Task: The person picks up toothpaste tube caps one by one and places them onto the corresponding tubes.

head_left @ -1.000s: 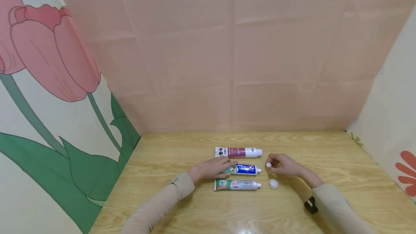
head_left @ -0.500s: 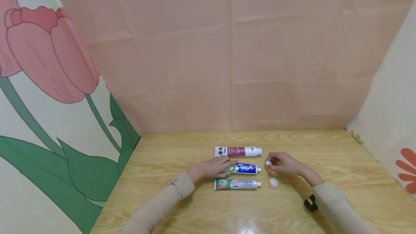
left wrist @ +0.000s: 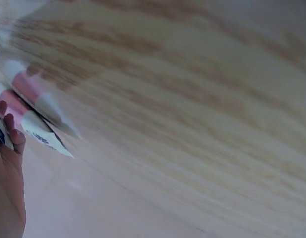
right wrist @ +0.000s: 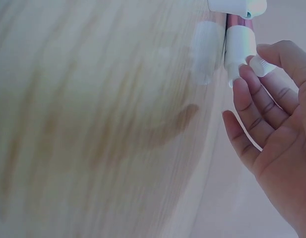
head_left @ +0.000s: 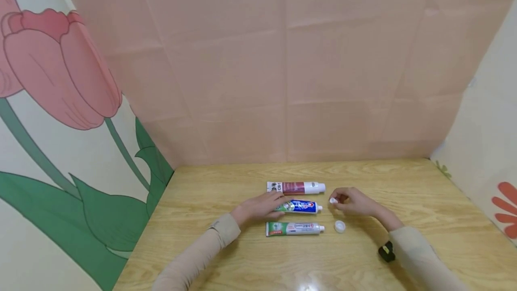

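Toothpaste tube (head_left: 302, 206), middle of three, is gripped by the left hand (head_left: 260, 206) — best lightly, without squeezing; near its nozzle (head_left: 320, 208), a white cap (head_left: 333, 200) is pinched by the right hand (head_left: 356, 202).

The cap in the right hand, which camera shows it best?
The right wrist view: there the cap looks biggest, its side showing. The head view shows it tiny; the left wrist view doesn't show it.
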Demonstrator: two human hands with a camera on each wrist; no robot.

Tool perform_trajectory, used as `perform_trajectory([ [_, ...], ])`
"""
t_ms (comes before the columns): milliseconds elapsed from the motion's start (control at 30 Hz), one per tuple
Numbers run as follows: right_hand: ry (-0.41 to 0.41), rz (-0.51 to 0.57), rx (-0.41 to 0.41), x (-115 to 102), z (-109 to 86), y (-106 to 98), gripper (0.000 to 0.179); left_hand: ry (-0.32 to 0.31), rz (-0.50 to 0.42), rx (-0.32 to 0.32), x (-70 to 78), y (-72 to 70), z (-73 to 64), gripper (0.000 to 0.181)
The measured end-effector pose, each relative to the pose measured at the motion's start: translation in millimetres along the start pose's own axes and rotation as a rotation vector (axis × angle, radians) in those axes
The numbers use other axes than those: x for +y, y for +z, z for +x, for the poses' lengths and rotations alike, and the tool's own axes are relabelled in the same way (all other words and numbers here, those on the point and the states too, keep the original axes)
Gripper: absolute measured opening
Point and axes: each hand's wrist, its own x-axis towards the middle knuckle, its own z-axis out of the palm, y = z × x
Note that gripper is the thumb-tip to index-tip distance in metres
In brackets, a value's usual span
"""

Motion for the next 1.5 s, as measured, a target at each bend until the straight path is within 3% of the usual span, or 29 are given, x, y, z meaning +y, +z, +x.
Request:
perform_trajectory([
  [533, -0.010, 0.003, -0.005, -6, 5.4, -2, 0.010, 0.039, 0.029, 0.089, 0.1, -11.8, -2.8, 0.059],
  [1100, -0.062, -0.016, -0.034, -12, 12.1, 0, 0.011, -0.002, 0.010, 0.100, 3.5, -13.4, 0.7, 0.060],
  [1333, -0.073, -0.037, -0.023, -15, 13.5, 0, 0.011, 0.006, -0.014, 0.118, 5.8, -14.8, 2.4, 0.058],
  [1500, -0.078, -0.040, -0.021, -17, 14.3, 1, 0.013, 0.014, 0.017, 0.130, 8.0, -14.9, 4.0, 0.058],
])
